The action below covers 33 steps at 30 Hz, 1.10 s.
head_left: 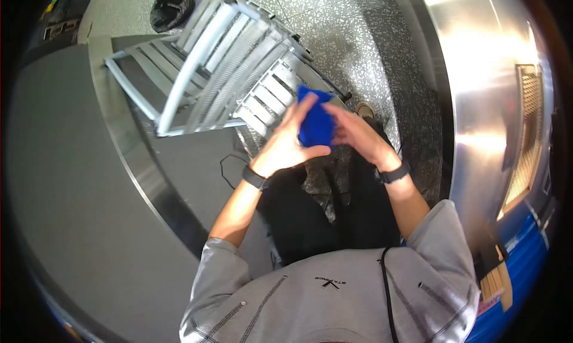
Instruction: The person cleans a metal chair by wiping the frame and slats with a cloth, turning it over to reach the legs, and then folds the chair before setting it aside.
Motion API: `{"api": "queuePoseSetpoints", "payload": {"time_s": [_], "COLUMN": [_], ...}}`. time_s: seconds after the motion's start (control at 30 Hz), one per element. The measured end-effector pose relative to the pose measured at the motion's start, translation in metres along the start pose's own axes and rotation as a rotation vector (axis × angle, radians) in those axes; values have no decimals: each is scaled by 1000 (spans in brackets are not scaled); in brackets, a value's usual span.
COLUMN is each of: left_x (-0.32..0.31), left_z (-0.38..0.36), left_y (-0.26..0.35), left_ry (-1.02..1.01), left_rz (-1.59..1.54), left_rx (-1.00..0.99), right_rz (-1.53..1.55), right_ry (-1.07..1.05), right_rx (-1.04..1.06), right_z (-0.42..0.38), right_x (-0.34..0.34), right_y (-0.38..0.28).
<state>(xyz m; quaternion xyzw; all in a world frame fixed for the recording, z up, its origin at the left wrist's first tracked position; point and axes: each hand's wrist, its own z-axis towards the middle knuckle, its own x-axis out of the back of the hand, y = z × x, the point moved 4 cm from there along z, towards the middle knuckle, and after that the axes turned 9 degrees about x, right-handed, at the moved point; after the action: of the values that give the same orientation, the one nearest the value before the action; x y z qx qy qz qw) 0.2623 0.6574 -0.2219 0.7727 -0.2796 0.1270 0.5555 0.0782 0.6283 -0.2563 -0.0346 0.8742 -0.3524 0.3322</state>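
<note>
A bright blue, cloth-like piece (316,125) is held up in front of my body, between my two hands. My left hand (286,141) grips it from the left, with the thumb along its lower edge and the fingers near its top. On the other side, my right hand (358,134) has its fingers curled against the right edge, slightly smeared by motion. The fingertips behind the blue piece are hidden. Just beyond my hands, light grey slatted metal racks or chairs (200,68) stand at an angle.
At the top, a black bag-lined bin (172,10) sits on the speckled floor (310,8). To the left runs a broad grey surface (65,164) with a metal border (140,182). A shiny metal panel (477,92) rises on the right, above a blue object (522,265).
</note>
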Motion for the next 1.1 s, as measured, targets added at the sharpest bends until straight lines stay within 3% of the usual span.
{"api": "queuePoseSetpoints", "payload": {"time_s": [0.03,0.1,0.13,0.17,0.2,0.27,0.3,0.37,0.4,0.47,0.5,0.6,0.7,0.73,0.77,0.9,0.97,1.07,1.1], "left_x": [-27,-65,-72,-75,-81,-78,-77,-75,-73,-66,-64,-68,-66,-68,-68,-65,-66,-64,-60], "left_z": [5,16,18,21,22,25,28,33,35,40,42,48,49,48,43,31,23,19,18], "left_y": [-22,-71,-79,-95,-114,-127,-136,-153,-156,-150,-149,-160,-154,-158,-151,-154,-156,-175,-167], "left_ry": [0,-87,50,168,166,156,171,206,192,190,201,226,264,305,261,337,285,303,304], "left_rz": [-147,-303,-341,-273,-348,-465,-442,-330,-367,-281,-233,-305,-268,-262,-431,-270,-431,-323,-319], "left_rx": [80,253,225,161,229,349,348,218,247,248,226,219,183,113,230,175,321,248,304], "right_rz": [109,-523,-556,-669,-1021,-874,-868,-423,-296,-805,-1236,-748,-215,-186,-267,-323,-300,-257,-251], "right_ry": [-142,53,421,691,904,1000,929,842,995,966,790,1581,1833,1825,1645,1369,1275,1100,1043], "right_rx": [-66,312,351,140,-63,-642,-592,-855,-474,-814,-731,-820,-511,-478,-580,-695,-715,-723,-732], "right_z": [-2,-55,-91,-131,-183,-283,-343,-386,-419,-373,-379,-388,-363,-357,-389,-403,-383,-330,-311], "right_x": [5,48,91,135,203,280,327,311,330,275,280,301,280,258,276,256,245,246,251], "right_y": [14,-2,24,48,112,249,358,445,529,441,457,454,388,366,402,414,391,346,331]}}
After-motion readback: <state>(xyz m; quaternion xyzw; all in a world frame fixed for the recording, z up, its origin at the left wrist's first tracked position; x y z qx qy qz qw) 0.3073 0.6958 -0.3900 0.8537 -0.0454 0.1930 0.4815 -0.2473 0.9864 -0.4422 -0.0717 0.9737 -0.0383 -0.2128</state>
